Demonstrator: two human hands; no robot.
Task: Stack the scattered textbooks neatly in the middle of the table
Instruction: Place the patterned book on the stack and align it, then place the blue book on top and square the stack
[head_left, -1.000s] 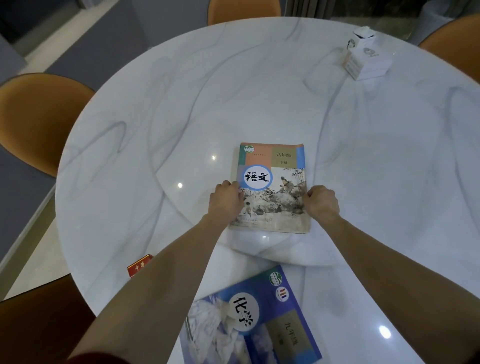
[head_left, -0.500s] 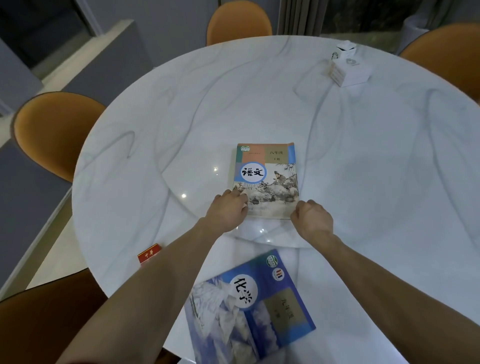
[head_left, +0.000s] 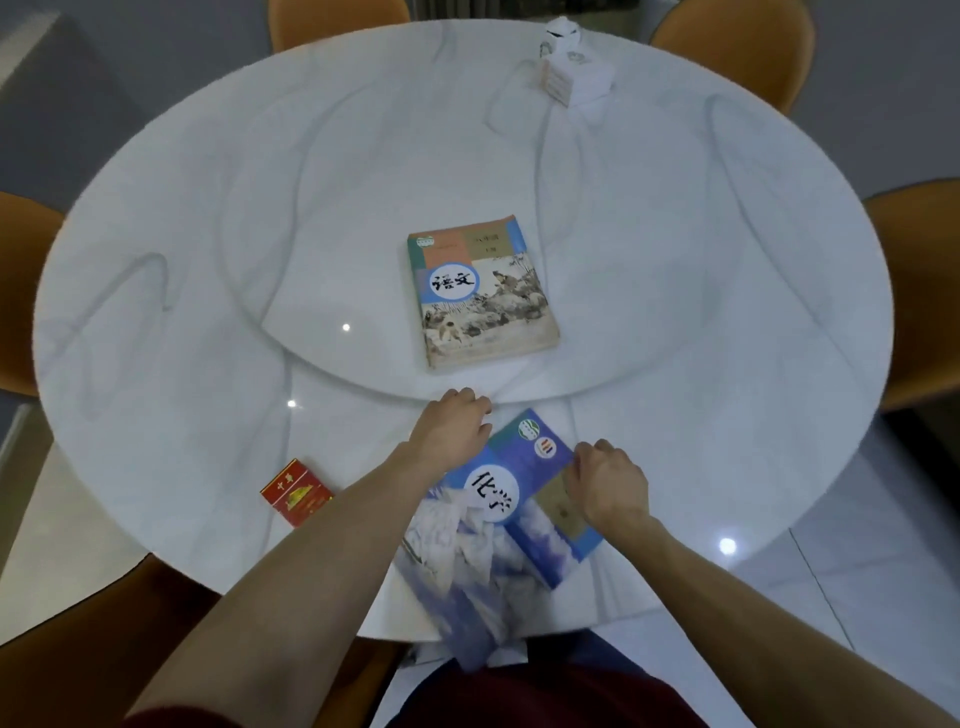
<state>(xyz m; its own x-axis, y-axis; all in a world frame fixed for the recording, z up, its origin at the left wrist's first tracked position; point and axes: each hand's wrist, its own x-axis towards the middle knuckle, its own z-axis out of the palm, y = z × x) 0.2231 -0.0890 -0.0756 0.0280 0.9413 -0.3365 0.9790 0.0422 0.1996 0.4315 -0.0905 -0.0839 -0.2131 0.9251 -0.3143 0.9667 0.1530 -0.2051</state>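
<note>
Round white marble table (head_left: 208, 218), with a raised inner turntable disc (head_left: 322, 312).

Left hand (head_left: 451, 430): fingers curled loosely, knuckles up, at the far left corner of the blue chemistry textbook (head_left: 498, 525). Whether it touches or grips the cover cannot be told.

Right hand (head_left: 608, 483): fingers bent down onto the right edge of the same book, near its far right corner. Thumb hidden, so a firm hold cannot be confirmed.

Blue chemistry textbook: lies between and under both hands at the near edge of the table, turned at an angle, its near end hanging past the table rim. Cover up, white disc with black characters.

Chinese language textbook (head_left: 480, 291): flat, cover up, on the turntable disc just beyond the left hand, apart from both hands, slightly askew.

Red cigarette pack (head_left: 296, 491): flat on the table, left of the left forearm, near the table rim.

White tissue box (head_left: 574, 78): far side of the table, well beyond the right hand.

Orange chairs (head_left: 727, 47): set around the table.
</note>
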